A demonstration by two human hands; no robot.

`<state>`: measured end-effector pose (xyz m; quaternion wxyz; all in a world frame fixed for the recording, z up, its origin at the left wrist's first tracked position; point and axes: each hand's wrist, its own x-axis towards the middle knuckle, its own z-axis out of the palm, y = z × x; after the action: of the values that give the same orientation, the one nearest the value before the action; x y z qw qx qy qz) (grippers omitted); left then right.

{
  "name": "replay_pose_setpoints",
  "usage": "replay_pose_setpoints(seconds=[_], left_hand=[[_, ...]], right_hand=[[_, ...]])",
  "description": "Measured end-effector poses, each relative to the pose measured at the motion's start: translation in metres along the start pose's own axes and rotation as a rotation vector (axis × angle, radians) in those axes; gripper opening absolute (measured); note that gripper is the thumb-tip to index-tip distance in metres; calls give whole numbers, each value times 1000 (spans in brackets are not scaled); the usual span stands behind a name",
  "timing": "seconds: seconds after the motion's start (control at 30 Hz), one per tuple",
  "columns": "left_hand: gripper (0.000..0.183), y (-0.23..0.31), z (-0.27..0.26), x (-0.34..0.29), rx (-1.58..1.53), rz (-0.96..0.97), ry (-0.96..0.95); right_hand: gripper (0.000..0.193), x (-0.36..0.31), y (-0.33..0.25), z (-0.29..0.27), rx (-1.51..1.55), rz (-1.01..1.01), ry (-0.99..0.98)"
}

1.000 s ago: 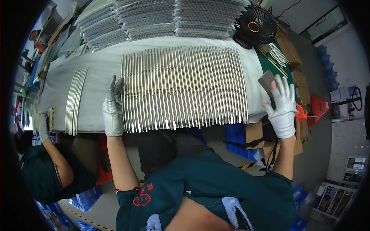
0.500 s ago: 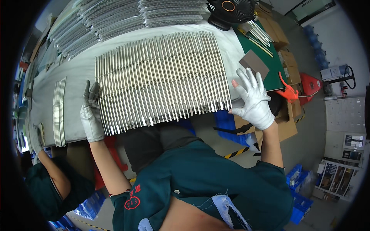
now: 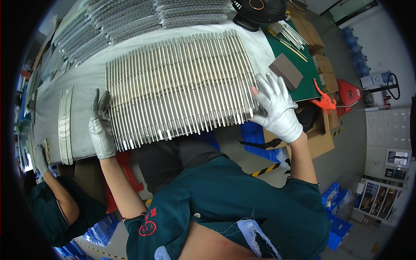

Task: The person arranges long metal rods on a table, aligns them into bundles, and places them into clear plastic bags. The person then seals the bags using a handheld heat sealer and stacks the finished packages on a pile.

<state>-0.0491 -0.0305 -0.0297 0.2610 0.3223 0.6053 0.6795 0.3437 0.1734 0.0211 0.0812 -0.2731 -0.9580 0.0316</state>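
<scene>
A wide row of slim, shiny metal rods lies side by side on the pale cloth of the table, the near ends reaching the front edge. Against the row's left side rests my left hand, in a grey-white glove, its fingers stretched out and pointing away from me. My right hand, gloved in the same way with one bare fingertip showing, is spread at the right end of the row. Its thumb and fingertips touch the outermost rods. Neither hand grasps a rod. A small separate bundle of rods lies farther left.
Stacks of plastic-wrapped rods fill the table's back. A black fan stands at the far right, near a brown block and loose rods on a green mat. A co-worker's gloved hand is at the far left.
My right hand has moved left against the row, and the rods at its right end have shifted left, packing closer. My left hand has stayed nearly in place.
</scene>
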Motion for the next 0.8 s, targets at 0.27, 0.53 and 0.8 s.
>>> replay_pose_setpoints(seconds=[0.27, 0.53, 0.8], left_hand=[[61, 1, 3, 0, -40, 6, 54], [59, 0, 1, 2, -36, 26, 41], [60, 2, 4, 0, -42, 36, 39]], right_hand=[[77, 10, -14, 2, 63, -72, -30], [76, 18, -21, 6, 134, -110, -31], [75, 22, -24, 10, 164, -130, 10]])
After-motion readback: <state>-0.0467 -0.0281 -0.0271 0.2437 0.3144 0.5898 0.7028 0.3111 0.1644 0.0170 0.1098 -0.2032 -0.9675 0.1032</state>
